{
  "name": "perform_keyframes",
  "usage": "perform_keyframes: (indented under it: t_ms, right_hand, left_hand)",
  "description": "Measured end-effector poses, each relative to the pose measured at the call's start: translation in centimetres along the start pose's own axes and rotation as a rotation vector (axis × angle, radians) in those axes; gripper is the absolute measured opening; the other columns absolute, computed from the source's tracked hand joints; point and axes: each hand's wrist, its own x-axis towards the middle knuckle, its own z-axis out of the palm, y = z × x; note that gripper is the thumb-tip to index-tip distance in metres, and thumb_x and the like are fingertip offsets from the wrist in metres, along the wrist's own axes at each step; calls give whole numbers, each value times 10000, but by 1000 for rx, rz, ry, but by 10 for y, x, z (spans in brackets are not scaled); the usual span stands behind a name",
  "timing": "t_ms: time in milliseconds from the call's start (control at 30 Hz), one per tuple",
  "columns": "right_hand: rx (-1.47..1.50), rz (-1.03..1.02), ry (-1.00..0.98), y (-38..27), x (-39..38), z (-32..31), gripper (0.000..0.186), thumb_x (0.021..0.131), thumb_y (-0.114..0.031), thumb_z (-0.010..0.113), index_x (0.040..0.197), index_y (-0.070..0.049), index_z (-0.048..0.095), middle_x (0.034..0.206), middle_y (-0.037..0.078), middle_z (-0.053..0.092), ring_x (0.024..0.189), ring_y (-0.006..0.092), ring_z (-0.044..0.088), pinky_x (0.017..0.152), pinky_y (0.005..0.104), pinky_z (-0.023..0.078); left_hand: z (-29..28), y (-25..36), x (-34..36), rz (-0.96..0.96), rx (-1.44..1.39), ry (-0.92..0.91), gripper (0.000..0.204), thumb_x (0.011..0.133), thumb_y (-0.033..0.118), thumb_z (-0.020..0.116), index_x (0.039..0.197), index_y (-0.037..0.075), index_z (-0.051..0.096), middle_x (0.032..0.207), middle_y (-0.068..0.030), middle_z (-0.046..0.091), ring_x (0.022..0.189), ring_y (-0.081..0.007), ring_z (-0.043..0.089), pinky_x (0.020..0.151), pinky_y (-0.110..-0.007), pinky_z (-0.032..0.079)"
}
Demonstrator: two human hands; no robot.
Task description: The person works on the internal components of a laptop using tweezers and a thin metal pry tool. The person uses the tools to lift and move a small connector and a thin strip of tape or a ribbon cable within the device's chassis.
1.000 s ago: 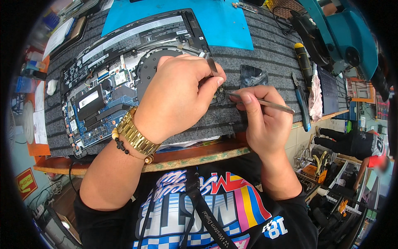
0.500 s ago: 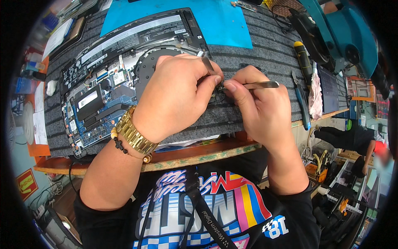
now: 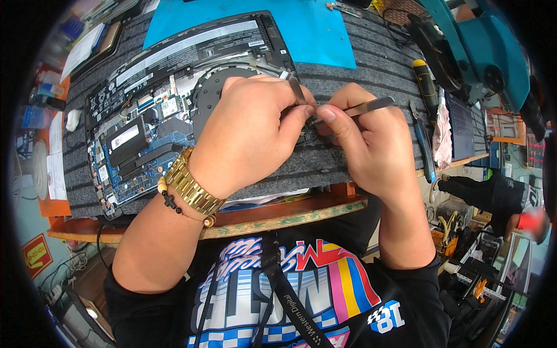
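My left hand (image 3: 255,133) is closed in a pinch on metal tweezers (image 3: 296,91), whose flat end sticks up past the fingers. Closed too, my right hand (image 3: 374,142) grips a second pair of metal tweezers (image 3: 369,107) slanting up to the right. The fingertips of both hands nearly meet over a small dark part at the laptop's right side, mostly covered by the fingers. Under my left hand lies an opened laptop (image 3: 133,180), showing its blue circuit board, a long black battery (image 3: 191,43) and a round black fan (image 3: 210,95).
A blue mat (image 3: 313,35) lies behind the laptop on the grey striped bench cover (image 3: 371,75). On the right are a yellow-and-black screwdriver (image 3: 425,81), blue-handled pliers (image 3: 425,145), crumpled paper (image 3: 442,136) and a teal machine (image 3: 487,46). Another person (image 3: 493,194) is at the far right.
My right hand has shifted slightly up, and its tweezers now slant more steeply. My left hand has barely moved. The person at the far right has changed posture.
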Motion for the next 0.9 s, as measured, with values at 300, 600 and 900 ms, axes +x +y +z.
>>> perform_keyframes:
  t_ms: [300, 600, 900]
  right_hand:
    - [38, 33, -6, 10, -14, -1, 207, 1134, -109, 744, 1025, 55, 807, 934, 87, 804, 796, 163, 775, 701, 306, 600]
    - [30, 33, 11, 10, -15, 1, 225, 1136, -143, 754, 1038, 44, 833, 963, 94, 821, 807, 159, 772, 725, 295, 611]
    - [38, -27, 32, 12, -17, 3, 201, 1124, -124, 764, 1043, 45, 835, 963, 96, 823, 799, 167, 765, 718, 302, 608]
  left_hand:
    - [-3, 2, 0, -42, -73, 30, 105, 1027, 71, 773, 1028, -18, 829, 1020, -145, 852, 826, -286, 792, 768, -373, 615]
    - [-9, 9, 1, -183, -143, -57, 116, 1032, 86, 785, 1021, -24, 816, 976, -144, 841, 809, -264, 780, 738, -347, 587]
    - [-2, -2, -1, 6, -46, -18, 119, 1013, 86, 792, 994, -27, 824, 936, -175, 818, 777, -307, 763, 730, -392, 586]
